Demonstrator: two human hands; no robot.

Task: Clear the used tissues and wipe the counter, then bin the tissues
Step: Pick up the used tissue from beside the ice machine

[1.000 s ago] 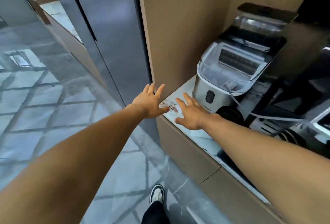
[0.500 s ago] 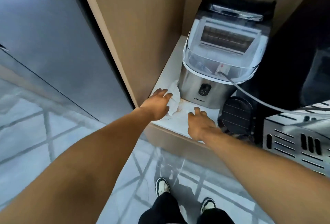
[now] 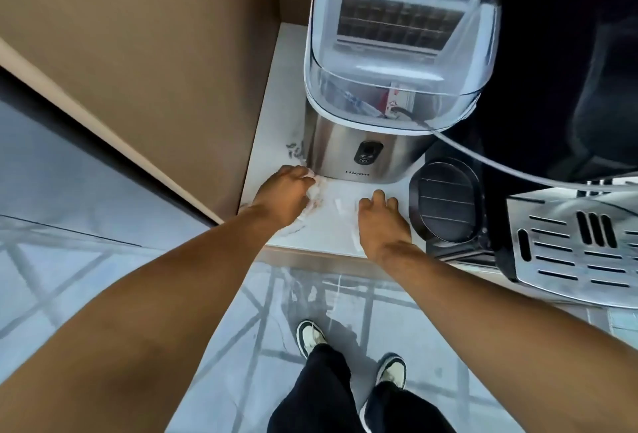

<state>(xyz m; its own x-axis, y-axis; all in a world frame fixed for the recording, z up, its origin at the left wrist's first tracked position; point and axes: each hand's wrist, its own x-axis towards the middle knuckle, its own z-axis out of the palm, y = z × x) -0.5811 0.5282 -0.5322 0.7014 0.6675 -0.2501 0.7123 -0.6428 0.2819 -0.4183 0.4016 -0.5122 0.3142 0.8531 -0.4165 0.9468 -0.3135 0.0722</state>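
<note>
A crumpled white tissue with reddish-brown stains [image 3: 315, 195] lies on the white counter [image 3: 286, 87] just in front of the ice maker. My left hand [image 3: 284, 196] is curled over the tissue's left part and grips it. My right hand [image 3: 378, 216] rests on the counter to the right, fingers bent, on a thin flat whitish tissue piece [image 3: 340, 206]; whether it grips this piece cannot be told. Dark smudges [image 3: 294, 150] mark the counter beside the ice maker's left foot.
A steel ice maker with a clear lid [image 3: 386, 87] fills the counter behind the hands. A black round vent [image 3: 445, 204] and a perforated steel tray [image 3: 573, 242] stand to the right. A brown cabinet wall [image 3: 155, 63] closes the left side. My shoes [image 3: 310, 336] stand on the tiled floor.
The camera has come closer and tilted down. My left hand has closed over the stained tissue, which looks more bunched up. My right hand has stayed on the counter nearby.
</note>
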